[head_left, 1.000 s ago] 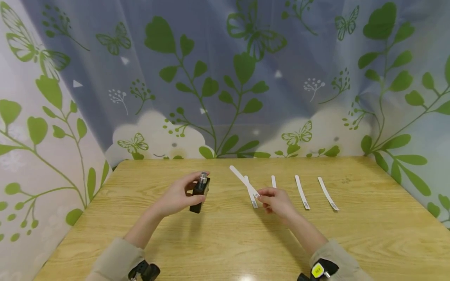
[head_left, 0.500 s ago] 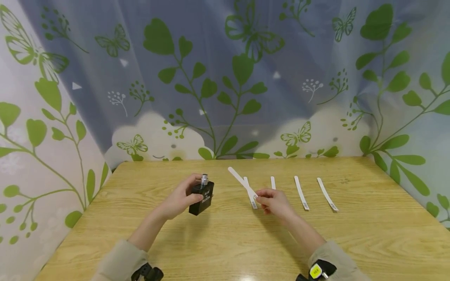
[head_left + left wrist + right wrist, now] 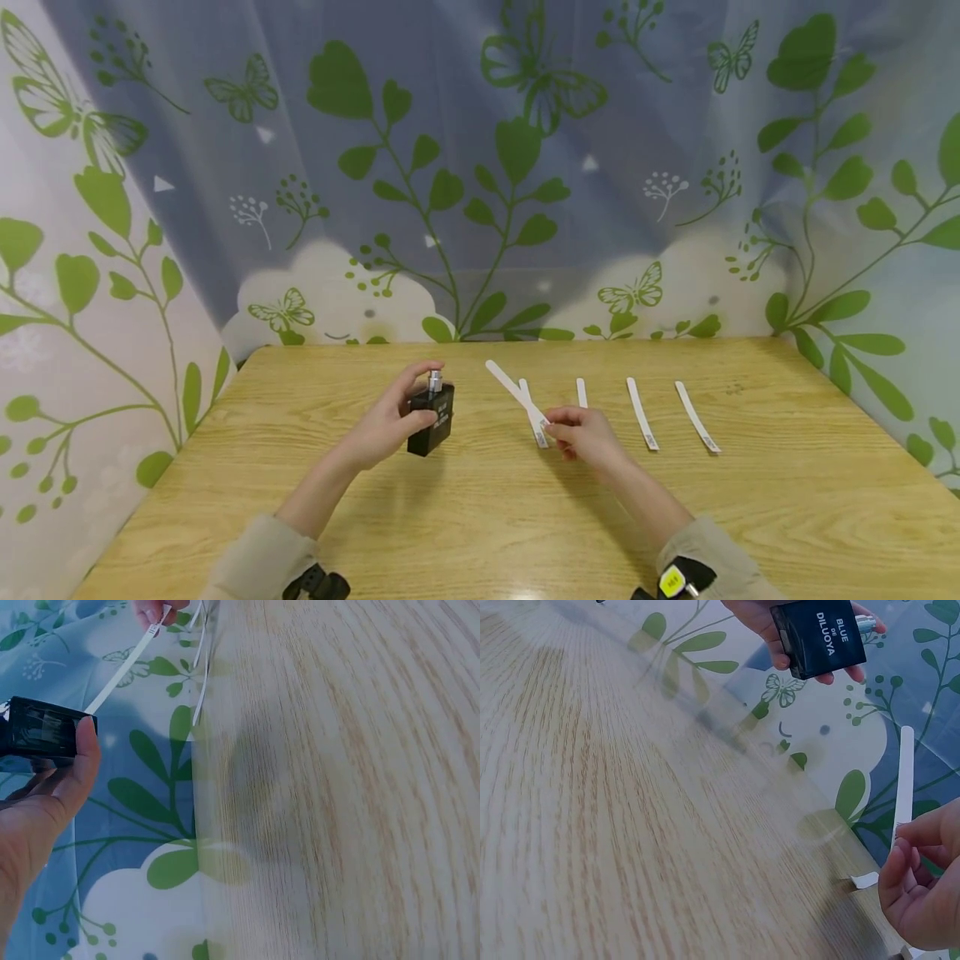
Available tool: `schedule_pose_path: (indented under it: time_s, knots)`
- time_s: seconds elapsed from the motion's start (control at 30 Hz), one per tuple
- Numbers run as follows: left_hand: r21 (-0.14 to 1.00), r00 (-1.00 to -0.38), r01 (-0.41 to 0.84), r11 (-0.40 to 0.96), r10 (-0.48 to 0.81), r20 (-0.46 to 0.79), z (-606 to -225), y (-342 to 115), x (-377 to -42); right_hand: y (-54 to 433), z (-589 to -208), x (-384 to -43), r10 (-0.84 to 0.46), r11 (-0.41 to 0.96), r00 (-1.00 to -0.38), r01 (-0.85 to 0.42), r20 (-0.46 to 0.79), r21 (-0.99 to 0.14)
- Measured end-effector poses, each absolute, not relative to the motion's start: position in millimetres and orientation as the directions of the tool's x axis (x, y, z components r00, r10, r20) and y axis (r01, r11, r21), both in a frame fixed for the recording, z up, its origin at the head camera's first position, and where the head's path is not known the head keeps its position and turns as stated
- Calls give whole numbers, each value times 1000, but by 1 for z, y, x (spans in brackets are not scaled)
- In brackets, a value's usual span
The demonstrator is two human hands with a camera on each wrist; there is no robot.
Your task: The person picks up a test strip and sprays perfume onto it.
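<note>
My left hand (image 3: 378,429) holds a black square perfume bottle (image 3: 442,423) above the table, thumb across its side. The index finger lies at the top of its silver spray nozzle (image 3: 435,380). White lettering shows on the bottle in the right wrist view. My right hand (image 3: 592,437) pinches the lower end of a white paper test strip (image 3: 504,380) between thumb and fingers. The strip's free end slants up and left towards the bottle, apart from it. Below, another white strip (image 3: 538,433) lies on the table, crossed by the held one in the head view.
Further right on the wooden table (image 3: 480,517) lie more white strips: one (image 3: 581,390) partly hidden behind my right hand, then a second (image 3: 642,415) and a third (image 3: 696,417). A leaf-patterned curtain (image 3: 465,208) hangs behind the table's far edge.
The perfume bottle has turned so its lettered face shows in the head view. My left index finger has come up onto the nozzle top. My right hand and its strip have hardly moved.
</note>
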State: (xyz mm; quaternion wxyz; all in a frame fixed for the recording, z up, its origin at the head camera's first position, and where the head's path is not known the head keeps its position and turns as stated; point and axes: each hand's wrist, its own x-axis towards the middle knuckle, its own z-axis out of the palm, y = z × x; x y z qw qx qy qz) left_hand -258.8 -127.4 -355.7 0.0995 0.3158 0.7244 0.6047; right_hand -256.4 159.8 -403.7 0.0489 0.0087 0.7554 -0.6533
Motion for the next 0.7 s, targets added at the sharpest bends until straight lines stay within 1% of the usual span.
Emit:
schedule_pose_path:
  time_s: [0.1,0.33,0.47,0.6,0.7]
  knots:
    - [934,-781,347,84,578,238,-356,-127,-260,160,-403,-256,-54,145,-995,71,-80,-987]
    - [914,-809,357,193,554,199,-355,-127,-260,159,-401,-255,-58,115,-994,83,-90,-990]
    - [894,-795,393,217,568,212,-356,-126,-260,160,-400,-253,-69,99,-993,87,-94,-991]
    - [891,-786,398,219,582,208,-356,-124,-259,162,-398,-250,-70,95,-991,105,-112,-990]
    - [888,-782,404,221,587,209,-355,-123,-258,165,-396,-246,-86,118,-988,115,-125,-986]
